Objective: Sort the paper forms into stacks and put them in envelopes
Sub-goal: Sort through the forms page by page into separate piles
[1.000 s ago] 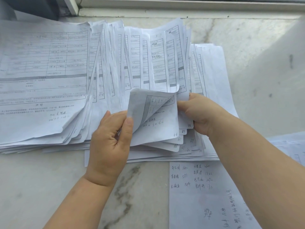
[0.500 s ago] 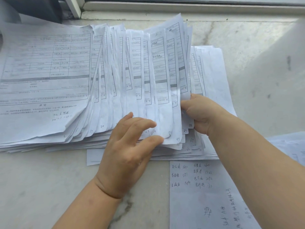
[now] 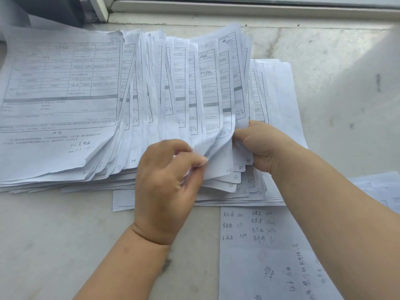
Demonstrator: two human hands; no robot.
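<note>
Fanned stack of paper forms (image 3: 104, 109) lies across the marble sill (image 3: 43, 234). Left hand (image 3: 166, 187) pinches a sheet's near corner; right hand (image 3: 262, 146) apparently grips adjacent sheets.

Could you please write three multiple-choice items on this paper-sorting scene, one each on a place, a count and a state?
1. Where does the handwritten sheet lie relative to the fanned forms?
A. On top of them
B. Nearer the person, toward the right
C. Against the window frame

2. How many hands touch the forms?
A. None
B. One
C. Two

3. What is the left hand doing?
A. Pinching the lower edge of a form
B. Lying flat on the marble
C. Holding a pen

Answers:
1 B, since the sheet sits on the marble surface below the stack's near edge.
2 C, since the left hand and the right hand both grip paper.
3 A, since its thumb and fingers close on a curled form corner.
</note>
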